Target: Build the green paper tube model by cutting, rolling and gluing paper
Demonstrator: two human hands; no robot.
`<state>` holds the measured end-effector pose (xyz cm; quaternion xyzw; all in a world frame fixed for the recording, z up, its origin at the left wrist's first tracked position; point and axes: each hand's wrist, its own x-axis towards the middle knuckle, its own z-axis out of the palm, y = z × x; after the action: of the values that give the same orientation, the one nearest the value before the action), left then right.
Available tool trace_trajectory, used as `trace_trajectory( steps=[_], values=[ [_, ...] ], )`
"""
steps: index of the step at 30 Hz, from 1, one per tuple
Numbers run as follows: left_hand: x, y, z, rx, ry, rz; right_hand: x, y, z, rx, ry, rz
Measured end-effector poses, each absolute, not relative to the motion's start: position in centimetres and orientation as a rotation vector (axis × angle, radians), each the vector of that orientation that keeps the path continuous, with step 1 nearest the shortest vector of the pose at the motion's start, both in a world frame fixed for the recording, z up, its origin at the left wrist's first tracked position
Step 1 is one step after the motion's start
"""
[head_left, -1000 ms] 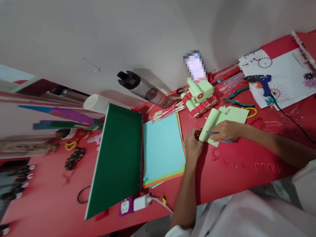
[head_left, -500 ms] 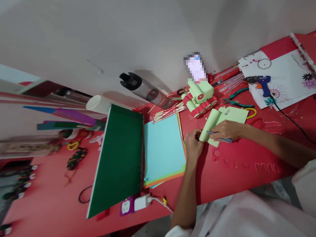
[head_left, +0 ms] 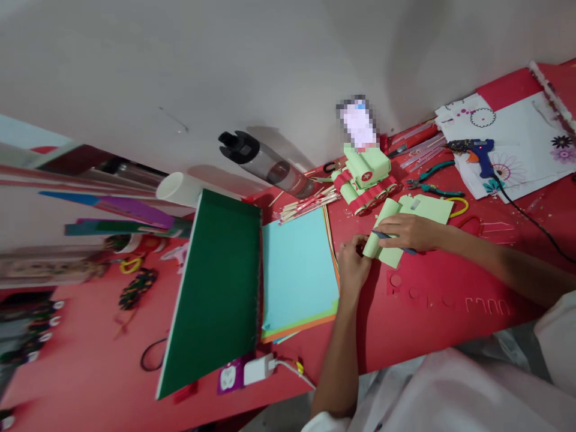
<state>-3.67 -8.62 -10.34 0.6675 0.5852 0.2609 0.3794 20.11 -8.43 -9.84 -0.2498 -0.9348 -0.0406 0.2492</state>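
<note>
In the head view, a light green paper sheet (head_left: pixel 435 207) has its left end curled into a roll (head_left: pixel 382 225). My left hand (head_left: pixel 353 264) is closed at the lower end of this roll, fingertips partly hidden behind it. Lying over the sheet, my right hand (head_left: pixel 411 231) grips a slim dark blue pen-like tool (head_left: pixel 382 234); whether it is a pen or a knife I cannot tell. The tool's tip reaches the roll. Just behind stands a green and red paper model tank (head_left: pixel 366 171). Red paper scraps with round cut-outs (head_left: pixel 395 281) lie nearer my body.
Blue sheets (head_left: pixel 297 270) lie stacked to the left beside an upright green board (head_left: pixel 216 288). A bottle (head_left: pixel 270 168) leans on the wall near a phone (head_left: pixel 359 122). To the right are pliers (head_left: pixel 429 183), yellow-handled scissors (head_left: pixel 459 207) and a corded glue gun (head_left: pixel 481 155).
My right hand has shifted slightly left and up over the roll, and its fingers lie straighter. The tool has turned a little with it. My left hand stays at the roll's end.
</note>
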Motion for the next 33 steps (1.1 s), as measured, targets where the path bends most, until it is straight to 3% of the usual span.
trace_trajectory(
  steps=[33],
  values=[
    [-4.0,-8.8,-10.4,2.022,1.481,0.641,19.6,-7.2,-10.2,-0.831,-2.583,-0.008]
  ],
)
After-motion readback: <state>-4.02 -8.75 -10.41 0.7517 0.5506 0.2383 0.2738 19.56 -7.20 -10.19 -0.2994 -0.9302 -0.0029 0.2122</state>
